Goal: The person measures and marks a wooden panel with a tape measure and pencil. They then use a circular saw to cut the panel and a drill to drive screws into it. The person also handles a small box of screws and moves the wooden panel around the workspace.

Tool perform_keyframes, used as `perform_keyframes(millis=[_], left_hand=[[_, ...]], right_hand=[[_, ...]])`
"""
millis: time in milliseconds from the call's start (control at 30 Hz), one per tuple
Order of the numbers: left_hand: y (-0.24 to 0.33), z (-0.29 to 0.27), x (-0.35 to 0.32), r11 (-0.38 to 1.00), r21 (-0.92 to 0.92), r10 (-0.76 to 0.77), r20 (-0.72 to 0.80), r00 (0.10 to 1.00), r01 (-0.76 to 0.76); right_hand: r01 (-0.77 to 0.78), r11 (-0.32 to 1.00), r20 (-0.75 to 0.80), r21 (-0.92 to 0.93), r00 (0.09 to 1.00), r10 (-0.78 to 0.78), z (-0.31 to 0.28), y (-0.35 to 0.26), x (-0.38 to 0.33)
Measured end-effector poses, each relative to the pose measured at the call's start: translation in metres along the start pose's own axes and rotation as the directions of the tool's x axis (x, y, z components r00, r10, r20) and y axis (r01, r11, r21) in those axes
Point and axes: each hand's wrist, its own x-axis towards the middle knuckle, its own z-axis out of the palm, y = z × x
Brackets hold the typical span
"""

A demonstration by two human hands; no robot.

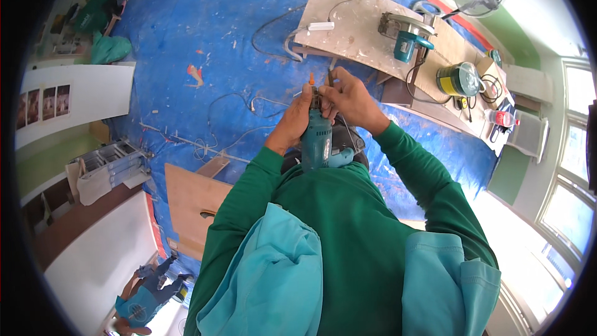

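A teal power drill (318,143) rests against my lap, its front end pointing away from me. My left hand (293,121) is closed around the drill's front, by the chuck, with the thumb along its side. Beyond that thumb an orange tip (311,78) sticks up; what it belongs to is partly covered by my fingers. Close beside the chuck, my right hand (353,98) is closed, pinching a slim dark rod (330,77). Some of its fingers lie near or against the chuck, and the exact contact is hidden.
A wooden worktable (348,9) at the right carries a teal circular saw (405,43), a green-and-yellow tin (458,79) and a bottle (501,118). Cables (233,96) trail over the blue floor sheet (186,31). A wooden board (186,196) lies left; another person (140,305) is at lower left.
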Motion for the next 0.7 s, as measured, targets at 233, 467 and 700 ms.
perform_keyframes(millis=[233,467,700], left_hand=[[-0.004,-0.008,-0.003,0.980,-0.128,-0.155,-0.014,0.988,0.152],[-0.009,-0.020,-0.006,0.940,-0.338,-0.052,0.004,0.999,0.051],[-0.016,-0.040,0.017,0.932,-0.362,-0.063,-0.096,0.993,0.025]], right_hand=[[0.706,0.323,0.464,-0.630,0.676,-0.573,-0.031,0.020,0.013],[0.225,0.966,-0.124,-0.128,0.963,-0.241,-0.041,0.044,0.003],[-0.250,0.922,-0.367,0.296,0.861,0.352,-0.137,0.157,0.044]])
